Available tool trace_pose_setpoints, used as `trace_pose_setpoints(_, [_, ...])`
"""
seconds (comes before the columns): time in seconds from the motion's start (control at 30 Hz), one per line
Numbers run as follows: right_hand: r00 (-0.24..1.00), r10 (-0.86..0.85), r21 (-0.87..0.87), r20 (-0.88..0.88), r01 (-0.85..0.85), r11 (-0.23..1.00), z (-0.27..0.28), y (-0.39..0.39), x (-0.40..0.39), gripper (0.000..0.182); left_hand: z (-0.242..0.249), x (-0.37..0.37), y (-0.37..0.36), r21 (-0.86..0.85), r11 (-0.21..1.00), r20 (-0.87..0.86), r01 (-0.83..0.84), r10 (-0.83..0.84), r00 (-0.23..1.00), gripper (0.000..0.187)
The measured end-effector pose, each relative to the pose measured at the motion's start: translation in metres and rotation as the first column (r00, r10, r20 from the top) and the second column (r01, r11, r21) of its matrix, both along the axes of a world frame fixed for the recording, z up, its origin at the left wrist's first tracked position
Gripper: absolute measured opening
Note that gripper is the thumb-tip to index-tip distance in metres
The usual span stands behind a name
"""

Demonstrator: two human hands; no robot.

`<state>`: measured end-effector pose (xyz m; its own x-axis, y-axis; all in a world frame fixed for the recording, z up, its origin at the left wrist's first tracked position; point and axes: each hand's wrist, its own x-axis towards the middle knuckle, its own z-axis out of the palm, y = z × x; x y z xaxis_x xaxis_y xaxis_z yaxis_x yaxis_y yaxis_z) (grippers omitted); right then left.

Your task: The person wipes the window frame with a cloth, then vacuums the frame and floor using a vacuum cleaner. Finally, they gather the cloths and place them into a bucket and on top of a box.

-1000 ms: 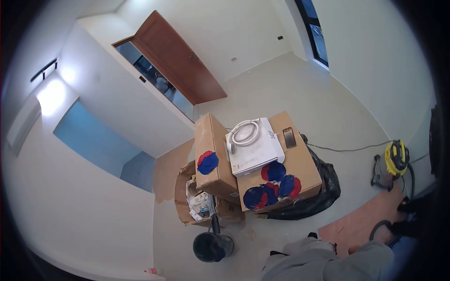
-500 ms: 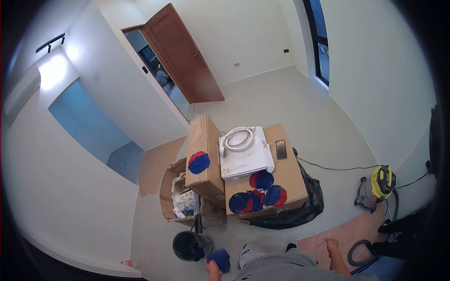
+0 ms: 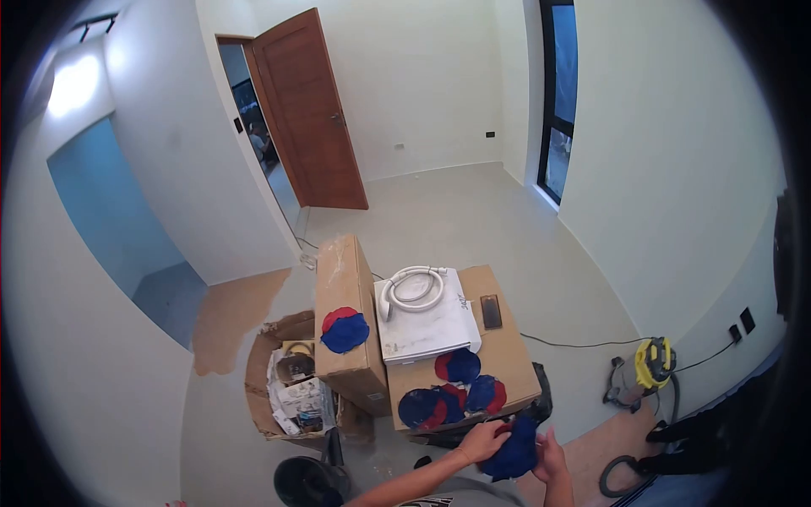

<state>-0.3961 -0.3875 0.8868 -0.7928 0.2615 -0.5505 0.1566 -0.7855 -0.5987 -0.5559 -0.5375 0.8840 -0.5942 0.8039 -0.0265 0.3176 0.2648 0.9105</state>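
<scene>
Loosely upright blue cloth (image 3: 515,452) between hands (image 3: 517,446)

The landmark here is the plain brown cardboard box (image 3: 498,355). Just beside its near edge both hands, left hand (image 3: 483,441) and right hand (image 3: 551,456), grip a dark blue cloth (image 3: 515,452) with a little red at its rim. On the box's near part lie round pads (image 3: 456,389), blue faced and red backed; another blue-and-red pad (image 3: 342,329) sits on the taller brown box (image 3: 342,304) to its left. On its top are a white flat carton (image 3: 427,325), a white coiled hose (image 3: 414,289) and a dark phone (image 3: 491,311). Far right of it stands a yellow-and-black vacuum (image 3: 646,372); far behind it, a reddish-brown door (image 3: 308,110). By its near left corner is a black bucket (image 3: 304,482).
</scene>
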Motion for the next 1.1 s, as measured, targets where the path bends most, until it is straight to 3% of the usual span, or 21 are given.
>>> trace_pose_setpoints(0.03, [0.997, -0.059, 0.078, 0.04, 0.056, 0.995, -0.004, 0.001, 0.017, 0.065, -0.017, -0.008, -0.008, -0.048, 0.999, -0.093, -0.019, 0.014, 0.996, 0.028])
trace_pose_setpoints(0.07, [0.99, -0.124, 0.155, 0.071, 0.112, 0.981, -0.014, 0.004, 0.043, 0.066, -0.02, -0.015, -0.017, -0.095, 0.995, -0.035, -0.027, 0.023, 0.999, 0.032])
trace_pose_setpoints(0.1, [0.945, -0.24, 0.344, 0.225, 0.153, 0.926, -0.02, 0.005, 0.067, 0.068, -0.022, -0.024, -0.024, -0.141, 0.99, 0.018, -0.029, 0.032, 0.999, 0.035])
trace_pose_setpoints(0.17, [0.748, -0.476, 0.614, 0.462, 0.118, 0.781, -0.026, 0.007, 0.107, 0.07, -0.024, -0.033, -0.03, -0.213, 0.976, 0.087, -0.043, 0.063, 0.994, 0.037])
trace_pose_setpoints(0.2, [0.684, -0.566, 0.683, 0.46, 0.136, 0.718, -0.019, 0.009, 0.113, 0.069, -0.03, -0.032, -0.027, -0.189, 0.982, 0.283, -0.023, 0.077, 0.956, 0.035])
trace_pose_setpoints(0.27, [0.615, -0.695, 0.795, 0.372, 0.176, 0.581, -0.004, 0.012, 0.117, 0.069, -0.042, -0.028, -0.018, -0.123, 0.992, 0.634, -0.004, 0.081, 0.769, 0.033])
trace_pose_setpoints(0.3, [0.621, -0.726, 0.836, 0.296, 0.199, 0.511, 0.006, 0.012, 0.109, 0.068, -0.003, -0.023, -0.018, -0.132, 0.991, 0.811, 0.014, 0.1, 0.576, 0.028])
trace_pose_setpoints(0.33, [0.645, -0.736, 0.867, 0.207, 0.228, 0.444, 0.014, 0.011, 0.1, 0.068, -0.005, -0.017, -0.011, -0.098, 0.994, 0.861, 0.043, 0.063, 0.504, 0.026])
trace_pose_setpoints(0.4, [0.724, -0.69, 0.903, -0.002, 0.298, 0.31, 0.027, 0.004, 0.072, 0.068, -0.018, 0.005, 0.008, -0.025, 0.995, 0.935, 0.095, -0.01, 0.353, 0.024])
trace_pose_setpoints(0.43, [0.772, -0.625, 0.904, -0.111, 0.341, 0.26, 0.031, -0.003, 0.054, 0.068, -0.018, 0.019, 0.017, 0.019, 0.995, 0.931, 0.097, -0.053, 0.361, 0.027])
trace_pose_setpoints(0.5, [0.859, -0.406, 0.891, -0.31, 0.412, 0.19, 0.032, -0.018, 0.023, 0.067, 0.013, 0.038, 0.025, 0.06, 0.991, 0.971, 0.118, -0.085, 0.225, 0.031])
trace_pose_setpoints(0.53, [0.909, -0.291, 0.927, -0.299, 0.349, 0.139, 0.036, -0.024, 0.013, 0.067, 0.032, 0.047, 0.027, 0.079, 0.988, 0.983, 0.131, -0.099, 0.152, 0.033])
trace_pose_setpoints(0.6, [0.986, -0.144, 0.967, 0.082, -0.113, -0.23, 0.067, -0.034, 0.003, 0.067, 0.053, 0.061, 0.036, 0.156, 0.986, 0.987, 0.054, -0.157, 0.02, 0.037])
trace_pose_setpoints(0.7, [0.942, -0.171, 0.923, 0.287, -0.32, -0.212, 0.066, 0.0, 0.016, 0.064, 0.042, 0.061, 0.048, 0.276, 0.947, 0.955, -0.163, -0.29, -0.066, 0.034])
trace_pose_setpoints(0.77, [0.959, -0.215, 0.971, 0.187, -0.214, -0.108, 0.057, 0.04, 0.036, 0.061, 0.084, 0.036, 0.027, 0.241, 0.918, 0.966, -0.316, -0.259, -0.016, 0.035])
trace_pose_setpoints(0.8, [0.967, -0.212, 0.987, 0.142, -0.122, 0.103, 0.061, 0.056, 0.046, 0.059, 0.105, 0.027, 0.022, 0.361, 0.86, 0.926, -0.36, -0.375, 0.032, 0.039])
trace_pose_setpoints(0.83, [0.967, -0.246, 0.984, 0.072, -0.028, 0.178, 0.064, 0.07, 0.056, 0.063, 0.124, 0.02, 0.016, 0.382, 0.844, 0.912, -0.377, -0.409, 0.009, 0.043])
trace_pose_setpoints(0.9, [0.954, -0.288, 0.979, -0.081, 0.13, 0.155, 0.097, 0.065, 0.062, 0.072, 0.139, 0.023, 0.013, 0.398, 0.823, 0.902, -0.406, -0.432, 0.008, 0.046])
trace_pose_setpoints(0.93, [0.945, -0.281, 0.973, -0.169, 0.205, 0.107, 0.114, 0.061, 0.063, 0.077, 0.143, 0.02, 0.02, 0.474, 0.789, 0.862, -0.392, -0.506, 0.024, 0.047])
trace_pose_setpoints(1.03, [0.919, -0.174, 0.935, -0.355, 0.35, -0.058, 0.152, 0.033, 0.074, 0.09, 0.136, 0.037, 0.039, 0.47, 0.781, 0.873, -0.411, -0.48, 0.086, 0.053])
trace_pose_setpoints(1.1, [0.926, -0.074, 0.923, -0.371, 0.358, -0.141, 0.163, 0.02, 0.077, 0.094, 0.128, 0.049, 0.053, 0.462, 0.823, 0.867, -0.329, -0.497, -0.025, 0.063])
